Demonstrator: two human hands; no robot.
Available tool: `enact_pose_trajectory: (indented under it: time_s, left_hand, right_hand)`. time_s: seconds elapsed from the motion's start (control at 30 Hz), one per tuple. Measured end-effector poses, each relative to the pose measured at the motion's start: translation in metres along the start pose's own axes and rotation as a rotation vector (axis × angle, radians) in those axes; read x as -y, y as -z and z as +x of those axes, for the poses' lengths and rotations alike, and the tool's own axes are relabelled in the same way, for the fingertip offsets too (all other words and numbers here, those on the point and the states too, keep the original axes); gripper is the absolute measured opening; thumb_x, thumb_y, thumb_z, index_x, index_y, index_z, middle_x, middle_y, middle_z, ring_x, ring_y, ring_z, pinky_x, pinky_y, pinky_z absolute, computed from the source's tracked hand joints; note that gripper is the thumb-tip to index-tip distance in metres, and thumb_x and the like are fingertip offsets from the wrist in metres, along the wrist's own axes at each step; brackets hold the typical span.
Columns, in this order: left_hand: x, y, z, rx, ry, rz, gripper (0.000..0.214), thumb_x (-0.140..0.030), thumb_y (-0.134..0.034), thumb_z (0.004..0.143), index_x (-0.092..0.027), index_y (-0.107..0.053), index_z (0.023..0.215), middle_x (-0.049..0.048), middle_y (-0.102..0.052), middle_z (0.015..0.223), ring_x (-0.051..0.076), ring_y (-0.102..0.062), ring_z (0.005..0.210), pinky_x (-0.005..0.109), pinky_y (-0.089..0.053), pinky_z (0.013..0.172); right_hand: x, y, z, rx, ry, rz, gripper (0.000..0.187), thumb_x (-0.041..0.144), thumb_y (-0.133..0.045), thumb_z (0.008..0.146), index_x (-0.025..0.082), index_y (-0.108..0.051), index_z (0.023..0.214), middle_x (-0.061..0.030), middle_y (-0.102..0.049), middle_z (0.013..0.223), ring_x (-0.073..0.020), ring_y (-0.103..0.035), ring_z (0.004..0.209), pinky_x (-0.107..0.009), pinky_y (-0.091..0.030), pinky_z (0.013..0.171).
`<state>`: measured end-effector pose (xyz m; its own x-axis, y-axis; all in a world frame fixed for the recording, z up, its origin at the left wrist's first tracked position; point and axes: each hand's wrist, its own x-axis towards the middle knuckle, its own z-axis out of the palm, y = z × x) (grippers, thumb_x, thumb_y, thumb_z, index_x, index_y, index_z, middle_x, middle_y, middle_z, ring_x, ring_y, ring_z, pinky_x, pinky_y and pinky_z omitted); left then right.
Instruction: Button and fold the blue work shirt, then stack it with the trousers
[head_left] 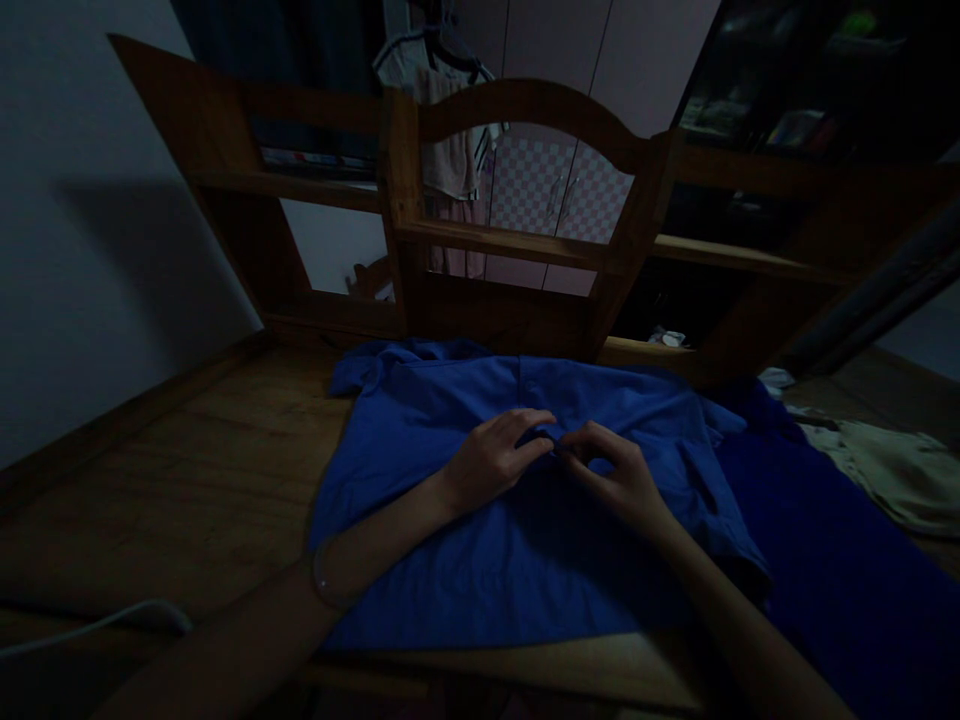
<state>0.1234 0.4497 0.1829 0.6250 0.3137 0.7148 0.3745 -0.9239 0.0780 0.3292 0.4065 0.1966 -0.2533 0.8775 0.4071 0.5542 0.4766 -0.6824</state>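
Note:
A blue shirt (420, 580) lies spread out on a wooden surface, its short sleeves out at the far left and right. Over its middle, my left hand (499, 450) reaches in from the left, with thumb and fingers pinching a small fold of the cloth. Close beside it, my right hand (611, 465) pinches the same spot between thumb and index finger. The fingertips of both hands almost meet there. What exactly sits between them, perhaps part of the front edge, is too dark to make out. A thin bracelet circles my left wrist.
Wooden boards (187, 450) extend left of the shirt to a white wall. Behind stands a wooden headboard with shelves (525, 235). At right lie a darker blue cloth (840, 560) and a pale cloth (900, 470). A white cable (97, 630) runs in at lower left.

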Motion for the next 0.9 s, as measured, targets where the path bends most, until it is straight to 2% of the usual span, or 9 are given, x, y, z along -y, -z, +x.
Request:
enact_pose_trajectory:
  time_s: [0.1, 0.27, 0.4, 0.53, 0.73, 0.9]
  left_hand:
    - [-0.0009, 0.0008, 0.0016, 0.004, -0.022, -0.048, 0.023, -0.011, -0.040, 0.091, -0.017, -0.055, 0.108, 0.0099, -0.053, 0.126, 0.020, -0.046, 0.120, 0.039, -0.044, 0.098]
    - [0.0003, -0.0020, 0.0009, 0.031, 0.023, -0.070, 0.021, -0.010, -0.040, 0.091, -0.016, -0.056, 0.102, 0.0074, -0.061, 0.103, 0.019, -0.054, 0.105, 0.035, -0.045, 0.094]
    - [-0.0010, -0.0017, 0.0011, 0.027, 0.063, -0.077, 0.018, -0.012, -0.041, 0.091, -0.016, -0.056, 0.099, 0.0068, -0.060, 0.098, 0.018, -0.054, 0.097, 0.033, -0.046, 0.089]
    - [-0.0019, -0.0020, 0.0011, 0.018, 0.104, -0.093, 0.015, -0.015, -0.042, 0.091, -0.015, -0.055, 0.097, 0.0064, -0.059, 0.091, 0.018, -0.054, 0.091, 0.033, -0.047, 0.085]
    - [-0.0026, -0.0044, 0.0007, 0.014, 0.122, -0.111, 0.014, -0.014, -0.040, 0.092, -0.014, -0.053, 0.097, 0.0075, -0.059, 0.090, 0.019, -0.055, 0.092, 0.035, -0.047, 0.085]
    - [-0.0036, -0.0032, 0.0020, -0.018, 0.114, -0.144, 0.013, -0.012, -0.040, 0.091, -0.014, -0.051, 0.099, 0.0086, -0.059, 0.096, 0.020, -0.055, 0.096, 0.036, -0.047, 0.087]
  right_hand:
    - [-0.0002, 0.0005, -0.0003, 0.011, 0.028, -0.020, 0.009, 0.026, -0.054, 0.086, 0.019, -0.059, 0.088, -0.0015, -0.055, 0.076, -0.0141, -0.053, 0.069, -0.026, -0.045, 0.065]
    - [-0.0003, 0.0002, -0.0010, -0.016, 0.093, -0.100, 0.008, 0.019, -0.052, 0.084, 0.021, -0.058, 0.089, -0.0012, -0.053, 0.077, -0.0138, -0.052, 0.068, -0.026, -0.043, 0.064]
    - [0.0017, -0.0010, -0.0032, -0.012, 0.165, -0.175, 0.014, 0.016, -0.050, 0.084, 0.022, -0.057, 0.094, -0.0011, -0.052, 0.076, -0.0133, -0.052, 0.066, -0.026, -0.043, 0.062]
    - [0.0045, -0.0017, -0.0056, 0.020, 0.177, -0.238, 0.017, 0.022, -0.053, 0.085, 0.022, -0.055, 0.102, -0.0021, -0.054, 0.079, -0.0134, -0.053, 0.067, -0.026, -0.045, 0.064]
    - [0.0019, -0.0023, -0.0066, -0.010, 0.222, -0.344, 0.015, 0.023, -0.053, 0.089, 0.022, -0.057, 0.102, -0.0031, -0.060, 0.084, -0.0128, -0.057, 0.070, -0.025, -0.045, 0.064]
    - [-0.0017, -0.0018, -0.0050, -0.056, 0.264, -0.307, 0.010, 0.019, -0.051, 0.090, 0.021, -0.060, 0.095, -0.0028, -0.063, 0.085, -0.0126, -0.059, 0.076, -0.024, -0.045, 0.067]
